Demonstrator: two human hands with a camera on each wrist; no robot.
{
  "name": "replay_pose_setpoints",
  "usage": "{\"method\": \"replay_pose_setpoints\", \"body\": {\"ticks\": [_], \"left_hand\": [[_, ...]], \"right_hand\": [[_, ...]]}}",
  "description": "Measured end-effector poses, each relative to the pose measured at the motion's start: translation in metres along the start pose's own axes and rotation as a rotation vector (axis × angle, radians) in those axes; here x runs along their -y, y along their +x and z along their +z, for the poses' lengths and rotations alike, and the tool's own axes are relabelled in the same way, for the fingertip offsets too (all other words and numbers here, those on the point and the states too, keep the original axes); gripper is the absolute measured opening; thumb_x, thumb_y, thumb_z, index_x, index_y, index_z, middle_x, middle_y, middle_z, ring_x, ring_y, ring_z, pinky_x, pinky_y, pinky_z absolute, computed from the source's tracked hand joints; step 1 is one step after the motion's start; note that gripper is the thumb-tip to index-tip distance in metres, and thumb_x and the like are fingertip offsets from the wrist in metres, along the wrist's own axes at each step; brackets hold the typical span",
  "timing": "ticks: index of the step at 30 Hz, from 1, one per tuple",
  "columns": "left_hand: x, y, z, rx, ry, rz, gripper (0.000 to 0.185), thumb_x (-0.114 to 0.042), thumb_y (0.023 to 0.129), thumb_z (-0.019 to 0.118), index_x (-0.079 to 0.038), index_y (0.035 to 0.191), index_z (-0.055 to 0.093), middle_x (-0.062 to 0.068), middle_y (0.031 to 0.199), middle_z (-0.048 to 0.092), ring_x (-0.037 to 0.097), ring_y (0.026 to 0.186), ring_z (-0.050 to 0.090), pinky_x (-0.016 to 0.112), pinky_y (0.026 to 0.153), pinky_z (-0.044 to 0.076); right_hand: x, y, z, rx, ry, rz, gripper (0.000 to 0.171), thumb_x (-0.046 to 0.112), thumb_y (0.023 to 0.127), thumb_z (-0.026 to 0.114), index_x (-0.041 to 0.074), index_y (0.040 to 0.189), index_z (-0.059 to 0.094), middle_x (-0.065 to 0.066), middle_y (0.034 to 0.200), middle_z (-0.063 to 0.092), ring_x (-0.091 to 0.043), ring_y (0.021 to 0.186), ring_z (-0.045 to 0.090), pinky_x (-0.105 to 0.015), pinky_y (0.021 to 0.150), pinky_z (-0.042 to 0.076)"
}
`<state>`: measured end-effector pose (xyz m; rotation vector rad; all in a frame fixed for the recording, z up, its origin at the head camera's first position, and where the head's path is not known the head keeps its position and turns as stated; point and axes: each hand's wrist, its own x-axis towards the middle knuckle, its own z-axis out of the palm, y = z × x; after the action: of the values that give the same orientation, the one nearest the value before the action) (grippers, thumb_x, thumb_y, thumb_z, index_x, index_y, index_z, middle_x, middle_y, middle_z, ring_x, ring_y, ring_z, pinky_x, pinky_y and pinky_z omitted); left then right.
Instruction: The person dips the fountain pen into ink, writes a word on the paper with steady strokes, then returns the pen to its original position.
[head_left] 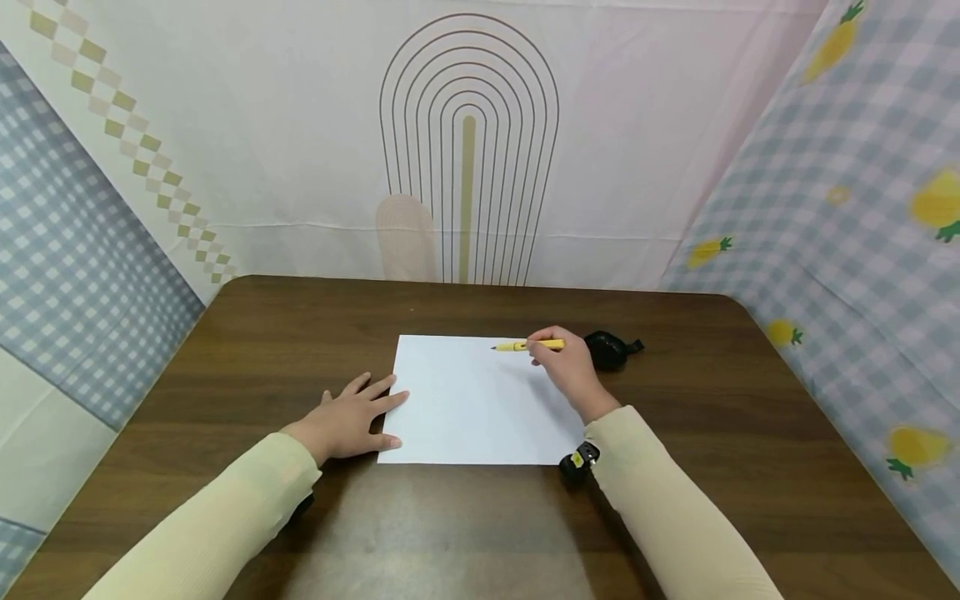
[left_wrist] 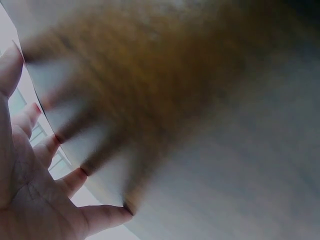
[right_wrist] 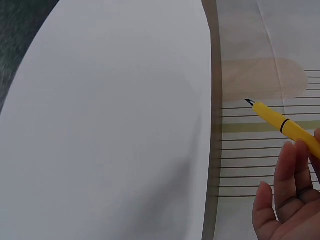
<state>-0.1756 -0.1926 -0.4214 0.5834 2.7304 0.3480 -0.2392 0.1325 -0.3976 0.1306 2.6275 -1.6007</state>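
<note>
flat and spread, the left hand [head_left: 352, 421] presses its fingers [left_wrist: 75, 177] on the left edge of the white sheet of paper [head_left: 480, 400], left of frame centre in the head view; held that way it likely pins the sheet so it cannot slide on the smooth brown table [head_left: 262, 333]. it clasps nothing, the fingers only lie straight on paper and tabletop. the left wrist view is blurred but shows the same splayed fingertips touching the surface.

moving right, the sheet lies square in the middle of the table, apparently blank. near its upper right corner the right hand [head_left: 566, 367] pinches a yellow pen [head_left: 528, 345] between thumb and fingers, nib pointing left and lifted off the paper; the right wrist view shows the dark nib [right_wrist: 248, 102] in the air over the sheet's far edge. just right of that hand sits a small black object [head_left: 609, 348], too dark to identify, touching neither.
</note>
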Motion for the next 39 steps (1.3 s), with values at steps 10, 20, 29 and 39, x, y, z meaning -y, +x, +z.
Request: {"method": "replay_pose_setpoints", "body": {"ticks": [10,20,29,39], "left_hand": [[-0.001,-0.001,0.000,0.000,-0.002,0.001,0.075,-0.057,0.088,0.060,-0.025,0.151,0.036,0.005,0.160,0.021,0.044,0.144,0.014,0.081,0.094,0.017],[-0.002,-0.003,-0.001,0.000,-0.003,0.003,0.074,-0.055,0.089,0.061,-0.024,0.151,0.036,0.006,0.160,0.021,0.044,0.144,0.014,0.081,0.094,0.017],[-0.001,-0.001,0.000,0.004,0.006,0.001,0.074,-0.056,0.089,0.060,-0.025,0.151,0.035,0.005,0.161,0.020,0.043,0.145,0.013,0.081,0.094,0.017],[0.001,0.001,0.000,0.014,0.007,-0.006,0.076,-0.058,0.088,0.059,-0.026,0.152,0.035,0.004,0.161,0.019,0.043,0.145,0.012,0.081,0.095,0.016]], "right_hand": [[0.004,0.000,0.012,0.037,0.007,-0.004,0.020,0.026,0.094,0.062,0.010,0.105,0.066,-0.009,0.100,0.063,-0.026,0.091,0.059,-0.031,0.074,0.042],[0.003,0.003,0.022,0.052,-0.013,-0.029,0.017,0.024,0.093,0.062,0.010,0.101,0.066,-0.008,0.101,0.064,-0.022,0.086,0.059,-0.029,0.068,0.043],[0.005,0.005,0.032,0.087,-0.009,-0.059,0.015,0.020,0.092,0.062,0.009,0.100,0.067,-0.008,0.101,0.064,-0.021,0.083,0.060,-0.027,0.063,0.042],[0.007,0.007,0.042,0.113,-0.016,-0.067,0.013,0.019,0.093,0.062,0.008,0.099,0.066,-0.009,0.097,0.065,-0.019,0.078,0.058,-0.026,0.059,0.040]]}}
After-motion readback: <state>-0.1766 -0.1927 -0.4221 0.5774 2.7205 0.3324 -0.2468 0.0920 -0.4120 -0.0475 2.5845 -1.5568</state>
